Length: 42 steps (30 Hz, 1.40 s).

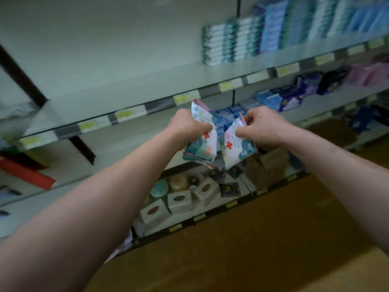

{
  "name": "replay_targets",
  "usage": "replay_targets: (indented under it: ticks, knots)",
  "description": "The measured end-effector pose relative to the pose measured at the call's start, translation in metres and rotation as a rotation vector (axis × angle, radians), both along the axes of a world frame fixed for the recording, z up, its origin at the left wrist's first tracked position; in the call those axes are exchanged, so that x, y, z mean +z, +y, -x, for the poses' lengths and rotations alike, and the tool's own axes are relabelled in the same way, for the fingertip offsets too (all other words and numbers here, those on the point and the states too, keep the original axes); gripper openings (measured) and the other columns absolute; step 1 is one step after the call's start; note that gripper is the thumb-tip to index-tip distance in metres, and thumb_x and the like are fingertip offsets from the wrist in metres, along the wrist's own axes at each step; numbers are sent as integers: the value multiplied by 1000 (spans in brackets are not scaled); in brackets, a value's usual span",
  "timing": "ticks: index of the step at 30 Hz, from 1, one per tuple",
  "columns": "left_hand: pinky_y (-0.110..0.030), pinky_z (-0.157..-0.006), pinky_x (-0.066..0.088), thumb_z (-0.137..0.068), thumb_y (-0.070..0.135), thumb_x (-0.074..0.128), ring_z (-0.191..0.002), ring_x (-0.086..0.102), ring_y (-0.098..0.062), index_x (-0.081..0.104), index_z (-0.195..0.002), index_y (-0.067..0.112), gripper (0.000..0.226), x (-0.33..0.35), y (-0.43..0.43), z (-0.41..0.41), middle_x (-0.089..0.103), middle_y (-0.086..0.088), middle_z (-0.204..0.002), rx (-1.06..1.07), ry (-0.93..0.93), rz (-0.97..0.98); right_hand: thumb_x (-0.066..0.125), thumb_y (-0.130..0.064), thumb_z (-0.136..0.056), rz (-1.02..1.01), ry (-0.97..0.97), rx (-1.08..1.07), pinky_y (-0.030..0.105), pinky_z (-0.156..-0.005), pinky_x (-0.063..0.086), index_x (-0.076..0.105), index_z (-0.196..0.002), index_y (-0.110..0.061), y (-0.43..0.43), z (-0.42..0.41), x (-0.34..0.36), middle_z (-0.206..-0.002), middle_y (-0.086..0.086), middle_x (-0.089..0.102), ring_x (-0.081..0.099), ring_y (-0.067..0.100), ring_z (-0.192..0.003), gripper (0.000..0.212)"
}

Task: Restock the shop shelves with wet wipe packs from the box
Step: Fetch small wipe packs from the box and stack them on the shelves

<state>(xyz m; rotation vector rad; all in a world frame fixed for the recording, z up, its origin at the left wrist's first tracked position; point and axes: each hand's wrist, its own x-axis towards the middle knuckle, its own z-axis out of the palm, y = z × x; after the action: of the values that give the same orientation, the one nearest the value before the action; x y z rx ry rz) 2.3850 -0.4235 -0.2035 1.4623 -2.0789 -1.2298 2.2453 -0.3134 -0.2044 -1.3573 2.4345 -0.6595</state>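
Fingers round two wipe packs

Arms outstretched, left hand and right hand fingers curled

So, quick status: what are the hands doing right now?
Left hand gripping wipe packs. Right hand gripping second bundle. Shelf ahead, nothing seen blocking.

White-and-teal packs, red crosses
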Motion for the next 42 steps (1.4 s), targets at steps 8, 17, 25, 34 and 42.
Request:
replay_targets:
  ticks: [8,17,25,34,42]
  knots:
    - [-24,-47,55,-88,22,70,-63,69,-15,60,-94,15,13,72,-7,-50,69,-2,-82,236,125,46,63,-26,-80,181,-151,289,43,-70,58,66,-92,-3,-53,-21,64,-84,14,70,69,28,-78,26]
    - [-23,-47,55,-88,15,68,-65,69,-14,60,-94,13,11,139,-1,-93,70,-5,-87,422,362,146,48,-13,-96,359,-388,474,26,-40,53,53,-105,-3,-81,-45,138,-88,13,59,61,21,-63,15]
    - [-42,-59,60,-87,16,70,-81,71,-29,61,-105,6,22,197,-15,-116,72,-16,-101,512,847,24,47,-21,-100,517,-412,536,29,-47,53,55,-101,-6,-108,-51,198,-88,12,59,62,21,-65,17]
    - [-41,-73,60,-91,23,64,-74,69,-25,64,-91,12,11,256,-66,-141,72,-8,-88,276,1028,-6,48,-17,-99,681,-546,549,24,-40,52,56,-86,-8,-163,-88,258,-82,10,57,58,18,-60,18]
    - [-42,-72,58,-91,15,61,-75,68,-27,63,-99,8,11,304,-120,-165,70,-11,-86,43,1043,59,49,-21,-98,713,-538,500,54,-83,54,58,-87,-8,-224,-131,292,-97,19,65,63,29,-80,20]
